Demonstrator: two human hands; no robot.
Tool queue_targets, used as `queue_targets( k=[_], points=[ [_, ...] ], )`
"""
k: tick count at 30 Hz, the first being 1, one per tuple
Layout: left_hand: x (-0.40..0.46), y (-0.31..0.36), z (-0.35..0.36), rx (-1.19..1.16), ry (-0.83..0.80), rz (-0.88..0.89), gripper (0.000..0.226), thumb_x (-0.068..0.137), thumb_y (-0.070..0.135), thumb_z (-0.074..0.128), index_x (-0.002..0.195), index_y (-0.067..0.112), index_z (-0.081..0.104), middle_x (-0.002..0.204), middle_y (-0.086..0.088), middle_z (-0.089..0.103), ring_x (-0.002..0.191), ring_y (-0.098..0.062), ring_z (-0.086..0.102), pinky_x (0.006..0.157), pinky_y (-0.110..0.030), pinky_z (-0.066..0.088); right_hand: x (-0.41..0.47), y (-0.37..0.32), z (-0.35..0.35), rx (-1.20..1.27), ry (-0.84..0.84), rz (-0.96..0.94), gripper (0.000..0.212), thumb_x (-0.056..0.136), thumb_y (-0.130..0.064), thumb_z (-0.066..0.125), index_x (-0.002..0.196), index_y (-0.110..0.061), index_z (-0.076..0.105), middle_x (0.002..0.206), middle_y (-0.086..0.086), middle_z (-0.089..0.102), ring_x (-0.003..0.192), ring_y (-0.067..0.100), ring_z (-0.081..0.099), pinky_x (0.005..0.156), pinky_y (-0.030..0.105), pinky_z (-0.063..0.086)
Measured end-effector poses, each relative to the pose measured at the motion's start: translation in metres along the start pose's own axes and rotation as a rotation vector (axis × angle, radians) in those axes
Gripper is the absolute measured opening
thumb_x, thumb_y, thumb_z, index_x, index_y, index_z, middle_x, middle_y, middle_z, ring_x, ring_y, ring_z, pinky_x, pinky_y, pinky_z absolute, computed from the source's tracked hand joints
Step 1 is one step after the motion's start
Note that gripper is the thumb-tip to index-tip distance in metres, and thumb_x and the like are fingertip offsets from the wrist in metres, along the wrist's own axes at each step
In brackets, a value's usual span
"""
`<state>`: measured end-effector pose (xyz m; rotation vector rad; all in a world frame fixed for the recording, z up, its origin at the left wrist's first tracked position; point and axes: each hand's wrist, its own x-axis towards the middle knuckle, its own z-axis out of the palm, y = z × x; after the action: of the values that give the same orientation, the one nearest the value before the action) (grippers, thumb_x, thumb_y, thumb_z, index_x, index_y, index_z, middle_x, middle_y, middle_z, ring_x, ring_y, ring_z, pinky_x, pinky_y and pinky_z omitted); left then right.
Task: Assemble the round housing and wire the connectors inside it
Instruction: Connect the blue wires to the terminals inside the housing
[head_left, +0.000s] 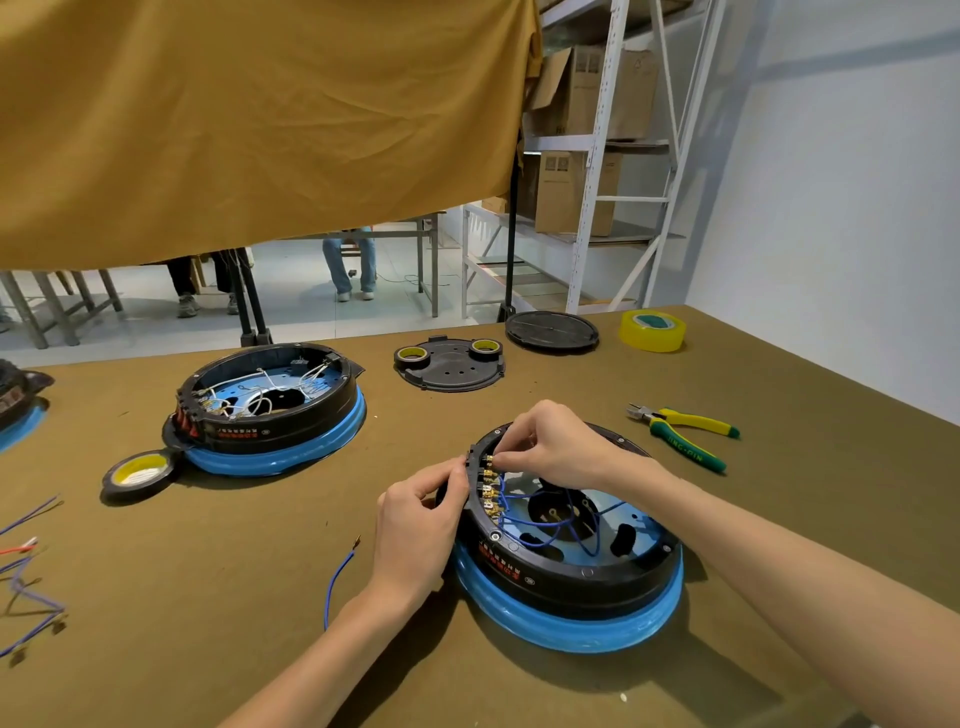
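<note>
Seating a terminal at the top of the connector row.

I see my right hand (545, 447) pinching at the top brass terminal (489, 459) inside the round housing (566, 551) before me; my left hand (421, 519) grips its outer wall. Risk: a partly seated connector pulls loose, or tangled blue wires (550, 525) reach the wrong terminal.

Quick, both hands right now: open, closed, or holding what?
Left hand: closed, gripping the outer rim of the near round housing.
Right hand: closed, pinching a brass connector inside the rim.
</note>
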<state>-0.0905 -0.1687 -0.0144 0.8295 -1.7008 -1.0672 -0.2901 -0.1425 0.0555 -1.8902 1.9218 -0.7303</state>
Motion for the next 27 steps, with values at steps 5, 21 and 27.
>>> queue_targets(
  k=[5,21,27],
  points=[
    [0.005,-0.001,-0.002,-0.021,-0.047,-0.001,0.027,0.101,0.02,0.06,0.123,0.012,0.073,0.127,0.006,0.071,0.118,-0.002,0.064,0.098,-0.036,0.058,0.005,-0.003,-0.003,-0.056,-0.035,-0.054,0.01,0.092,-0.02,0.076,0.095,-0.014,0.083,0.089,-0.01,0.067,0.079,0.006,0.063,0.067,0.016,0.047],
    [0.0,-0.002,0.001,-0.02,-0.001,0.008,0.028,0.099,0.028,0.061,0.126,0.025,0.069,0.126,0.007,0.072,0.119,-0.003,0.064,0.101,-0.038,0.056,-0.039,-0.023,0.003,-0.18,-0.004,-0.127,0.019,0.092,-0.037,0.072,0.104,-0.025,0.08,0.091,-0.01,0.066,0.085,0.005,0.057,0.077,0.024,0.046],
    [0.0,0.0,0.0,-0.021,-0.003,0.007,0.026,0.1,0.027,0.061,0.124,0.025,0.07,0.125,0.009,0.072,0.118,0.0,0.064,0.101,-0.034,0.056,-0.037,-0.023,-0.007,-0.131,-0.091,-0.123,0.013,0.094,-0.027,0.073,0.099,-0.02,0.083,0.085,-0.012,0.073,0.08,-0.004,0.06,0.068,0.008,0.043]
  ],
)
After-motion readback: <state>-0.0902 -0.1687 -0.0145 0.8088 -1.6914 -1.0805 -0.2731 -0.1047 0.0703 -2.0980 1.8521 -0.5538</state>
